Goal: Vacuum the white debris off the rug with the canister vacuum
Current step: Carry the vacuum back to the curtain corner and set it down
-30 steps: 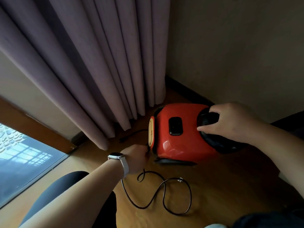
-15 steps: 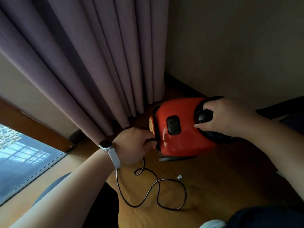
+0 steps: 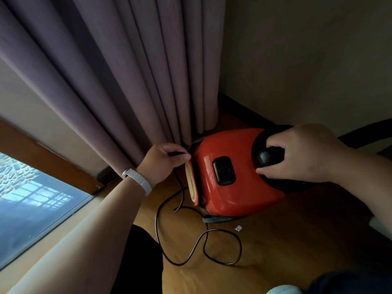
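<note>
We are pinching the cord (image 3: 199,245) with our left hand (image 3: 163,164) just beside the vacuum (image 3: 229,187) on the floor (image 3: 275,251), and are best pulling straight outward while our right hand (image 3: 301,153), curled round the handle (image 3: 269,157), is bracing it.

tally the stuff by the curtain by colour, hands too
red: 1, the vacuum
black: 1, the cord
white: 1, a small scrap
hands: 2, left hand pinching the cord, right hand gripping the vacuum
total: 5
</note>
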`<action>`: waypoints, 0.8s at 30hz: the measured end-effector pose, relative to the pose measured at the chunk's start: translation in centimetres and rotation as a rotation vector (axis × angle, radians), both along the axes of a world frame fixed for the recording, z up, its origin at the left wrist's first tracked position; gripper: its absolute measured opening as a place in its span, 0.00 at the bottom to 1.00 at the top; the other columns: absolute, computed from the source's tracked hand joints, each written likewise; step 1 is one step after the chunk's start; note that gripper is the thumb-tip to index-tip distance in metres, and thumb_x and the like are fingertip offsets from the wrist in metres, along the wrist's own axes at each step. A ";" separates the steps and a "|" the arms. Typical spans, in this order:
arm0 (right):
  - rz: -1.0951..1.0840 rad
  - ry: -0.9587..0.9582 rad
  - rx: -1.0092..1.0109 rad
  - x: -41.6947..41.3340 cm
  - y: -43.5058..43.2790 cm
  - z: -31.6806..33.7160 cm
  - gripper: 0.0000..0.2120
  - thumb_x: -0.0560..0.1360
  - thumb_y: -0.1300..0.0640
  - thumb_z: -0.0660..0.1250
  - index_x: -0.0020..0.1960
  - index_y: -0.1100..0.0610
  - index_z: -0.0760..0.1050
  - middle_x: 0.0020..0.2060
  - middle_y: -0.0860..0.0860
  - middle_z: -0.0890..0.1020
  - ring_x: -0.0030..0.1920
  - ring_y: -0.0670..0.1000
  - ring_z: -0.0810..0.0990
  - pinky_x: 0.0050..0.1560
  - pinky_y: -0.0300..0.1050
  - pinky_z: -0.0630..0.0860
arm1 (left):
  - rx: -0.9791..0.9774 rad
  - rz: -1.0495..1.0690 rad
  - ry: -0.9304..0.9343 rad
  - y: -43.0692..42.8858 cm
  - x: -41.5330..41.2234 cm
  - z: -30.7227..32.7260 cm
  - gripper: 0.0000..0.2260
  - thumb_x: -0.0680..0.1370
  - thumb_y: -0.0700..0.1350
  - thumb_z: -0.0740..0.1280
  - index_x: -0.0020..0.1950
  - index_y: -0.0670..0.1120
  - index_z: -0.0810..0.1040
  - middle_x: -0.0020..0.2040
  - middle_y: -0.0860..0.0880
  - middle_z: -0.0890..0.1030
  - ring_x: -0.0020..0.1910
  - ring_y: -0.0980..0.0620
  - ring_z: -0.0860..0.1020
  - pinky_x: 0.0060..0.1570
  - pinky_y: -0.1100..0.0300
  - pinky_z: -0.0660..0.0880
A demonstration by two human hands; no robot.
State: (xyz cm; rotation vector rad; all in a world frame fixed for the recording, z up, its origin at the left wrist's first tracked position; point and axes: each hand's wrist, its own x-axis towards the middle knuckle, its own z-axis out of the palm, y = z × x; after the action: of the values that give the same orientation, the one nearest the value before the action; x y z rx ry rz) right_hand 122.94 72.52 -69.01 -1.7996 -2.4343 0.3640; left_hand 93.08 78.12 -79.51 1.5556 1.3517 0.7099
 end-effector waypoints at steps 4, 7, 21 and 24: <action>-0.055 0.070 0.011 -0.1 -0.2 1.1 0.18 0.59 0.36 0.72 0.33 0.50 0.77 0.28 0.44 0.77 0.31 0.42 0.75 0.31 0.38 0.68 | -0.073 0.081 -0.144 0.3 -1.0 -0.9 0.08 0.78 0.38 0.67 0.43 0.47 0.83 0.33 0.55 0.81 0.35 0.58 0.75 0.40 0.61 0.73; -0.118 0.143 -0.037 -0.1 -0.2 1.5 0.14 0.58 0.39 0.76 0.34 0.47 0.78 0.30 0.43 0.79 0.33 0.41 0.76 0.32 0.38 0.68 | -0.243 0.073 -0.242 0.6 -1.3 -1.9 0.12 0.79 0.39 0.65 0.41 0.49 0.85 0.34 0.51 0.79 0.35 0.54 0.74 0.40 0.60 0.73; -0.368 0.356 -0.005 0.9 1.0 0.3 0.19 0.58 0.39 0.77 0.31 0.53 0.77 0.29 0.48 0.80 0.34 0.51 0.80 0.36 0.50 0.77 | -0.362 0.090 -0.069 -1.9 1.6 -1.7 0.13 0.85 0.42 0.54 0.43 0.42 0.74 0.27 0.46 0.77 0.24 0.51 0.75 0.29 0.58 0.74; -0.435 0.355 0.026 1.0 1.6 -0.1 0.20 0.59 0.38 0.77 0.31 0.54 0.76 0.30 0.49 0.80 0.35 0.52 0.80 0.37 0.52 0.79 | -0.264 0.052 0.070 -2.8 2.0 -1.1 0.11 0.83 0.40 0.57 0.43 0.41 0.73 0.30 0.46 0.78 0.27 0.51 0.77 0.33 0.58 0.76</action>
State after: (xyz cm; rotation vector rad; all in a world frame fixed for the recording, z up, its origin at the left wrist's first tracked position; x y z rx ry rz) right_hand 123.93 74.10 -69.11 -1.9837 -1.7541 0.5480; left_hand 95.07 75.30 -80.61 1.3495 1.4777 0.4888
